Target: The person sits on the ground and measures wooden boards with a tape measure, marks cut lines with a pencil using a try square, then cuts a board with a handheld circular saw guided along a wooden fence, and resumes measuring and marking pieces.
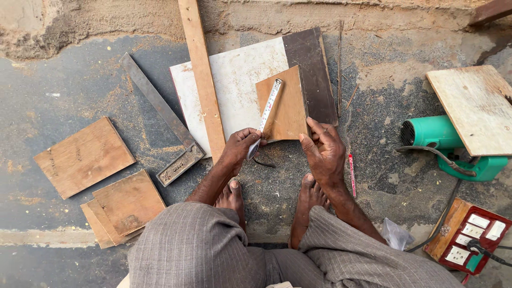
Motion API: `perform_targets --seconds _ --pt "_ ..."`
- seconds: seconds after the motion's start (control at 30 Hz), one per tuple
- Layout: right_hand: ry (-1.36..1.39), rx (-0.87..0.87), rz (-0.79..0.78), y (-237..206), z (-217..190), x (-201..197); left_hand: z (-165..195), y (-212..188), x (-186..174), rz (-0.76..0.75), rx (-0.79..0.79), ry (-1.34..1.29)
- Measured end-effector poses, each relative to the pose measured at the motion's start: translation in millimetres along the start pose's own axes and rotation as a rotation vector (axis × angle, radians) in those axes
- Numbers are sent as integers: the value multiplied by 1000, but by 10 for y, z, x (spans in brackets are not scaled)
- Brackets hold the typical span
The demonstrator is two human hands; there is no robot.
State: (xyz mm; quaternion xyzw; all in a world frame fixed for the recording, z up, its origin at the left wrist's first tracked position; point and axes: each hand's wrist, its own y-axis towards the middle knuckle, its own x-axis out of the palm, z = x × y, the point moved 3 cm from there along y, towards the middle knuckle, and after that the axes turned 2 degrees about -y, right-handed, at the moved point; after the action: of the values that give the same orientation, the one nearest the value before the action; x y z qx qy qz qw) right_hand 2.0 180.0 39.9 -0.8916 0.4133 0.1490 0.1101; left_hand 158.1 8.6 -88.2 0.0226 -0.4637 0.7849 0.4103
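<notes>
green power tool (434, 133) under board (474, 106) (right side), try square (160, 114), red switchboard (472, 234), red pencil (351, 173).

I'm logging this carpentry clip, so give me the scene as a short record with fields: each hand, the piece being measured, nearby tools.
Left hand: left hand holds a tape measure stretched across the small plywood piece
Right hand: right hand steadies that piece's lower right edge
Underneath: white laminate board
Left of hands: try square, wooden batten
Right: red pencil, green power tool, red switch box
</notes>
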Motion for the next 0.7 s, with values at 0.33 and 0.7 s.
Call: perform_targets --seconds 0.33,0.7 --pt "-275 -210 95 -47 -154 65 -12 -25 1 -21 9 -66" --pt "942 578 70 33 1004 -186 394 -423 214 -313 134 -446"
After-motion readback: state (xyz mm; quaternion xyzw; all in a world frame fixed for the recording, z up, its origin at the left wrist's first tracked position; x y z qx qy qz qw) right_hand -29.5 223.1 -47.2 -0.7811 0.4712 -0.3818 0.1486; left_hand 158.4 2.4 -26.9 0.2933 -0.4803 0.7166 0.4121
